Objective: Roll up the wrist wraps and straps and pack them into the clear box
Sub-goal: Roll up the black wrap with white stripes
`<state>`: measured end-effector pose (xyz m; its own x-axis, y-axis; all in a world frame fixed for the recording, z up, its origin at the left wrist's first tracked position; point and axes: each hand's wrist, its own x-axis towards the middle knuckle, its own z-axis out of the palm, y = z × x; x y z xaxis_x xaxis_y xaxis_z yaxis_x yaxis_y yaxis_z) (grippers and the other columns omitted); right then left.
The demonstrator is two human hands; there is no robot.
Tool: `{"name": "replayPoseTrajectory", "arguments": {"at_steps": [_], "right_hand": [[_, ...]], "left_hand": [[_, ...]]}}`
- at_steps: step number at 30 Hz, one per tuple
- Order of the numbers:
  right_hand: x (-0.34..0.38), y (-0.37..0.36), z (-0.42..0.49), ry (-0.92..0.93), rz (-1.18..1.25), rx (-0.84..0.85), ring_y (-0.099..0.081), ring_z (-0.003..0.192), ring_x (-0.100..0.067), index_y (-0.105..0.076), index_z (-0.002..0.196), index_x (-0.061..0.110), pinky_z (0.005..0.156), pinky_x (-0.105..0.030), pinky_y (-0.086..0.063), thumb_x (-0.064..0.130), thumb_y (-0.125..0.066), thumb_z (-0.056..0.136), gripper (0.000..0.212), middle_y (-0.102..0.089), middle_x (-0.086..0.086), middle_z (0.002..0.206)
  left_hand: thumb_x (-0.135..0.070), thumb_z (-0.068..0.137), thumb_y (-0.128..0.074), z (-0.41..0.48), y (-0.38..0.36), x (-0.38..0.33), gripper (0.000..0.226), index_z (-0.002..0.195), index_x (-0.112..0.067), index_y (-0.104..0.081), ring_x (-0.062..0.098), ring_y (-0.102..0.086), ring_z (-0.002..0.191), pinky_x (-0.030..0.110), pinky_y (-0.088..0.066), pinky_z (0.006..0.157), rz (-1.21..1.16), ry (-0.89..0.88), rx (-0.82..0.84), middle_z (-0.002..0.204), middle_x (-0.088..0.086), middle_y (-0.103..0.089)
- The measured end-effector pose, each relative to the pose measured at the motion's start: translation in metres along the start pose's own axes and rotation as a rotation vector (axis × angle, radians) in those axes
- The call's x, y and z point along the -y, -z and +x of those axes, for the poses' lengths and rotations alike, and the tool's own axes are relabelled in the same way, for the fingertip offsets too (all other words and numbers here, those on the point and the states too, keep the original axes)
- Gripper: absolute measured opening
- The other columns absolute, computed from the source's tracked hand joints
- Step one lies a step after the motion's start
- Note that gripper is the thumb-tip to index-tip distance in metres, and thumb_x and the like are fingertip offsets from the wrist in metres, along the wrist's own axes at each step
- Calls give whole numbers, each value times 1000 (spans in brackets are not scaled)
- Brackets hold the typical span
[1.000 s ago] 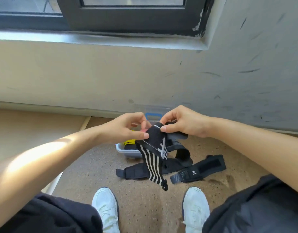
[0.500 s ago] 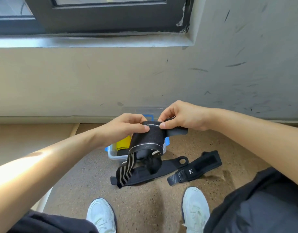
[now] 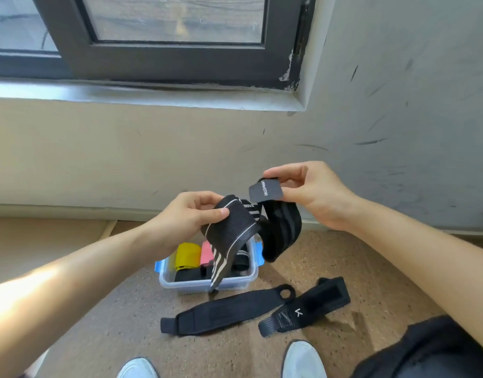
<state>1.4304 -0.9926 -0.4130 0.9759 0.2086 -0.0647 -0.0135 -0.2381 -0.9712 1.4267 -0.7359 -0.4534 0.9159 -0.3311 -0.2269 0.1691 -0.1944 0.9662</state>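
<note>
Head view, looking down between two forearms at a speckled brown floor (image 3: 120, 309) under a dark-framed window (image 3: 180, 61).

A black elastic wrist wrap with pale stripes (image 3: 232, 233) is held in the air, unrolled and twisted. One broad end is pinched by the curled fingers (image 3: 224, 212) of the left hand (image 3: 191, 214), thumb on top, and a striped tail hangs down from that pinch. The small black labelled tab (image 3: 266, 191) at the other end is pinched by the fingers (image 3: 285, 173) of the right hand (image 3: 314, 195), a little above and to the right of the left fingers. Between the two pinches the wrap sags in a loose loop. No coil is formed yet, so rolling of this piece is judged to be only starting.

Directly below the left fingers, a small clear plastic box with blue latches (image 3: 207, 285) stands open on the floor. A yellow rolled band (image 3: 187, 256), a pink rolled band (image 3: 207, 255) and some dark pieces are seen inside, so part of the packing appears done.

Further below the fingers, a long flat black padded strap with a loop end (image 3: 226, 313) and a shorter black strap marked with a white letter (image 3: 308, 306) lie unrolled, seemingly touching. Both are left to roll and pack. The hanging tail crosses in front of the box opening, and free room inside looks limited. White shoe tips (image 3: 303, 360) are seen at the bottom edge.
</note>
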Motion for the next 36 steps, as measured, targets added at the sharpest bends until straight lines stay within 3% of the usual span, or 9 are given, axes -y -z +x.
{"name": "replayPoseTrajectory", "arguments": {"at_steps": [3,6,8,15,19,23,27,32,36], "right_hand": [[-2,-2,3,61,-129,-143,-75,78,-20,-80,87,13,82,-32,-61,11,-78,88,3,-79,-7,84],[-3,0,8,85,-358,-252,-62,69,-9,-74,69,10,73,-27,-53,26,-79,88,25,-67,3,77],[-3,-4,7,21,-279,-210,-68,69,-5,-78,77,12,70,-23,-55,23,-77,91,17,-74,8,75],[-13,-17,2,-132,56,-158,-76,74,-19,-73,103,9,70,-29,-63,9,-66,98,8,-79,-8,88],[-17,-23,-4,-115,136,-58,-76,88,-27,-71,114,10,78,-34,-64,4,-62,99,18,-78,-16,100],[-20,-32,-6,-59,119,7,-76,92,-23,-70,119,9,81,-35,-63,2,-61,99,23,-78,-14,106],[-24,-40,-7,-9,77,67,-76,99,-21,-70,120,8,85,-36,-62,1,-61,99,25,-78,-7,110],[-32,-50,-10,42,-8,109,-74,103,-17,-72,113,6,88,-34,-61,-3,-61,97,21,-78,-6,108],[-38,-56,-16,196,-338,121,-73,91,-3,-79,106,11,82,-25,-57,2,-69,93,19,-80,1,97]], "left_hand": [[-10,97,-66,-3,-1,1,14,108,-9,-74,18,-70,80,40,-51,82,-7,34,-18,96,8,-78],[-9,97,-65,-8,-4,4,17,113,-9,-72,18,-72,85,35,-54,81,-12,65,-1,102,10,-79],[-9,97,-65,-10,-4,7,17,113,-9,-72,20,-72,88,32,-53,80,-27,69,9,105,13,-78],[-5,97,-65,-15,-6,15,15,109,-11,-72,20,-70,80,26,-54,67,-82,121,18,98,11,-77],[-7,98,-65,-16,-6,17,17,112,-12,-73,24,-68,83,40,-48,80,-100,156,-34,98,12,-76],[-6,98,-64,-16,-3,16,19,115,-11,-71,31,-62,87,48,-43,83,-126,173,-52,96,13,-75],[-5,98,-62,-15,-4,14,22,117,-12,-72,20,-71,82,34,-54,79,-127,178,-32,103,12,-76],[-7,99,-61,-15,-2,16,21,116,-8,-73,27,-69,94,45,-50,96,-123,202,-16,110,18,-76],[-19,102,-56,-16,-4,12,28,117,-2,-73,24,-65,93,39,-44,88,-159,245,13,105,11,-75]]}}
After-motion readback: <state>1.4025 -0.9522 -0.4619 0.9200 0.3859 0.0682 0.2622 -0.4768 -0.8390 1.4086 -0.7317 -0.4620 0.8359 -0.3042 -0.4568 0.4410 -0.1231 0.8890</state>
